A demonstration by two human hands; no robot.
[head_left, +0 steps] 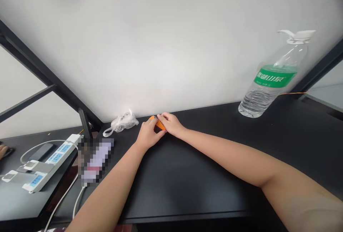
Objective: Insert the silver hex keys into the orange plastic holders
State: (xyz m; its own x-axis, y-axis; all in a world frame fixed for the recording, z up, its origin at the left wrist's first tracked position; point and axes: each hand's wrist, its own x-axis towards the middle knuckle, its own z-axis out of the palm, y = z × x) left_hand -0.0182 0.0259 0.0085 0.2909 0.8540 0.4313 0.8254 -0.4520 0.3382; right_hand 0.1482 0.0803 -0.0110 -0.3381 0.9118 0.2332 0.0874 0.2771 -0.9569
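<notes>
Holding a small orange thing, the left hand and the right hand are close together above the black table. The left fingers are bent over one side of it, and the left thumb reaches across the near side. The right fingers are curled on the other side, so both hands are grasping it. Bits of orange peek out between the fingers, but most of it is hidden, so I can't tell what it is.

Just past the fingers is the white wall. Near the fingers, on their left, a crinkly clear bag lies by the wall. Farther left, and closer to the person than the fingers, is a light purple thing blurred into squares, with a white cord at its near end. Well left of the fingers lies a white power strip. Well right of the fingers stands a big water bottle with a green label.
</notes>
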